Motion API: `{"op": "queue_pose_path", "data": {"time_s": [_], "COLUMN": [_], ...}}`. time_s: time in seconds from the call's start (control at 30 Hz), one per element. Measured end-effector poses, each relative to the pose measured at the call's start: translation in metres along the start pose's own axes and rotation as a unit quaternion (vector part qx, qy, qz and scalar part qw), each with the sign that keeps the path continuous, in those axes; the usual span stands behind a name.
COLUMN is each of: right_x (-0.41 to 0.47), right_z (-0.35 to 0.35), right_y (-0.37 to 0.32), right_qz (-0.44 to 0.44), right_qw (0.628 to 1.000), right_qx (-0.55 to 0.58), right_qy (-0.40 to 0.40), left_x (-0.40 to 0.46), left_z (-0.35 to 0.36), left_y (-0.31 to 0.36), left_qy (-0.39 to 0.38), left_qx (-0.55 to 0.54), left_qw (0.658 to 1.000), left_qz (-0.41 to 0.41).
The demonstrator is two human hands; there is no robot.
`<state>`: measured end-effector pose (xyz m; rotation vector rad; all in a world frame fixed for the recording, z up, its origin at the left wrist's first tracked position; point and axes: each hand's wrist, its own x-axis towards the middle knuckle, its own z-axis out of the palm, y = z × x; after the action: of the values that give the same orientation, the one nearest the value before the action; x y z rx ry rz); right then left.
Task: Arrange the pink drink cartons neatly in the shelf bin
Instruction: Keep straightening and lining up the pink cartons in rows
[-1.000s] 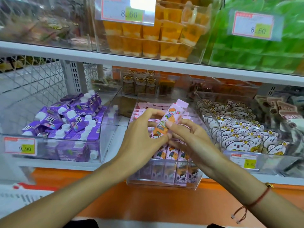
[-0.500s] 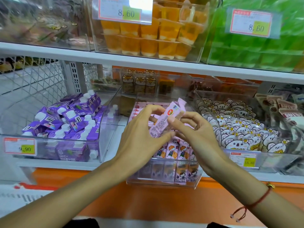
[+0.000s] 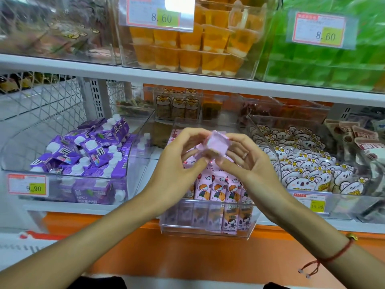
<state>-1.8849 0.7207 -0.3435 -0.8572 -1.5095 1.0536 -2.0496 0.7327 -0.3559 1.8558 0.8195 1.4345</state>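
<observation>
A clear shelf bin (image 3: 208,231) in the middle of the lower shelf holds several pink drink cartons (image 3: 218,190) standing upright in a row at its front, with more lying behind them. Above the bin I hold one pink carton (image 3: 214,146) end-on toward me, its flat end facing the camera. My left hand (image 3: 177,170) grips it from the left with curled fingers, and my right hand (image 3: 248,163) pinches it from the right. My hands hide the bin's middle.
A bin of purple cartons with white caps (image 3: 83,155) stands to the left. A bin of white bear-print packets (image 3: 308,170) stands to the right. The upper shelf (image 3: 187,80) overhangs with orange jelly cups (image 3: 187,44) and green packs (image 3: 325,65).
The held carton has been turned from lying slanted with its printed side up to pointing end-on at me. Both hands rose slightly and shifted round it.
</observation>
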Motion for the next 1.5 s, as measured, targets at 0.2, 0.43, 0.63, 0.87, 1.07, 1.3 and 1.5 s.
{"op": "queue_pose_path", "data": {"time_s": [0.2, 0.43, 0.63, 0.87, 1.07, 1.3, 1.5], "right_x": [-0.002, 0.000, 0.000, 0.002, 0.001, 0.001, 0.000], "right_z": [0.001, -0.005, -0.003, -0.004, -0.004, -0.002, 0.001], "right_y": [-0.003, -0.001, -0.005, -0.008, -0.007, -0.003, 0.000], "right_qz": [-0.028, 0.006, 0.085, 0.134, 0.126, 0.156, 0.089], "right_qw": [1.000, 1.000, 0.996, 0.991, 0.992, 0.988, 0.989], "right_qx": [-0.001, -0.018, -0.019, 0.014, 0.014, 0.015, -0.108], "right_qy": [-0.008, -0.004, -0.034, 0.007, 0.011, -0.007, 0.036], "left_x": [0.001, 0.002, 0.005, 0.006, 0.008, 0.009, 0.008], "left_z": [0.001, -0.001, -0.001, -0.003, -0.005, -0.006, -0.002], "left_y": [0.000, 0.006, 0.010, 0.012, 0.007, 0.003, 0.005], "left_qy": [-0.002, 0.008, 0.053, 0.089, 0.083, 0.043, 0.032], "left_qx": [0.001, -0.057, -0.266, -0.347, -0.322, -0.271, -0.158], "left_qw": [1.000, 0.996, 0.926, 0.873, 0.887, 0.933, 0.969], "left_qz": [0.018, -0.069, -0.262, -0.331, -0.320, -0.234, -0.186]}}
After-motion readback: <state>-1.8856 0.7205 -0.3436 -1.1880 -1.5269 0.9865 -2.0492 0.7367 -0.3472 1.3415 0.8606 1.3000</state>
